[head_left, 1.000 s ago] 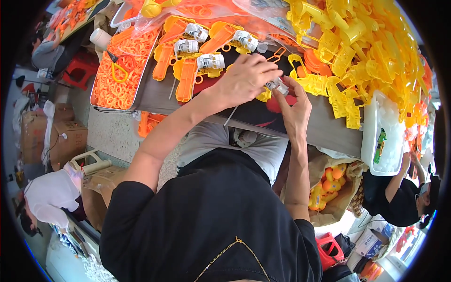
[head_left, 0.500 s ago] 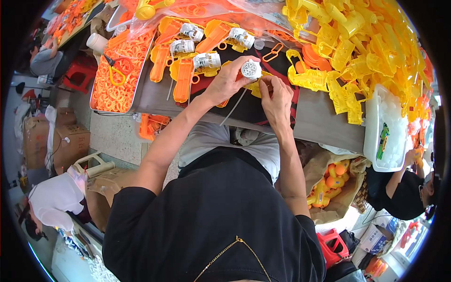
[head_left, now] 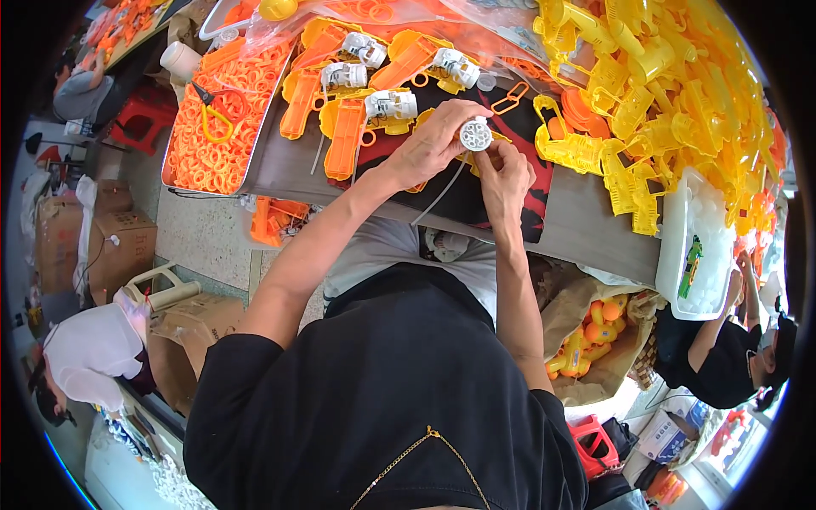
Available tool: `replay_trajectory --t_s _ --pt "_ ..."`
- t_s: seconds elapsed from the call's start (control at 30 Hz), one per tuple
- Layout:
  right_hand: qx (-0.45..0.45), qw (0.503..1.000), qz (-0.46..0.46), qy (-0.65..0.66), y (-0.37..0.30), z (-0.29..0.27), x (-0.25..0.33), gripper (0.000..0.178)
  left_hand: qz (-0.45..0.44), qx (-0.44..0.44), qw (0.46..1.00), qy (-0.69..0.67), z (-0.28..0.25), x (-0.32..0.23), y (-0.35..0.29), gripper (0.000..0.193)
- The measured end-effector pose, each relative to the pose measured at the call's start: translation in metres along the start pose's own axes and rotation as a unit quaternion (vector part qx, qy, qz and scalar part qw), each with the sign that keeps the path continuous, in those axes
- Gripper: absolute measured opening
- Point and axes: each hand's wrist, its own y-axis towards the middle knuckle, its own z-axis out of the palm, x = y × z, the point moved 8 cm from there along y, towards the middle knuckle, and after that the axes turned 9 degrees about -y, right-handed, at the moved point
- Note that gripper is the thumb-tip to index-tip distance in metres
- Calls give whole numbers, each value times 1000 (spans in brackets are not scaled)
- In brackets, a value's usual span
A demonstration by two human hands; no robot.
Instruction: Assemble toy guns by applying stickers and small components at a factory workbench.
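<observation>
Both hands, left hand [head_left: 429, 149] and right hand [head_left: 503, 174], pinch a round, ribbed grey plastic wheel [head_left: 475, 134] above the tabletop [head_left: 586, 225]; its underside is hidden. Glossy yellow plastic parts [head_left: 671, 93] lie heaped beyond.

One camera is sitting on the person's head and looking straight down, close over the chest and arms. The table [head_left: 280, 166] is lying toward 12 o'clock. The floor [head_left: 200, 234] is showing toward 9 o'clock. Edges are bending near the rim.

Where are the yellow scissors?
In the head view, the yellow-handled scissors lie at upper left, on the tray of orange rings.
</observation>
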Motion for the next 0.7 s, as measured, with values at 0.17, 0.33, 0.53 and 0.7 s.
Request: replay_trajectory --t_s 0.17,0.33,0.53,0.7 --pt "77 997 30 5 5 2 -8 20 23 -4 999 26 -2 -3 -2 56" --pt "55 996 21 60 9 -5 -7 27 -15 -5 999 -49 -1 6 -1 55" --pt "6 999 52 11 9 -2 -6 34 -51 -4 995 -85 -3 11 -1 48" --pt "46 997 52 45 12 -1 -21 25 -35 2 998 -51 0 8 1 47"
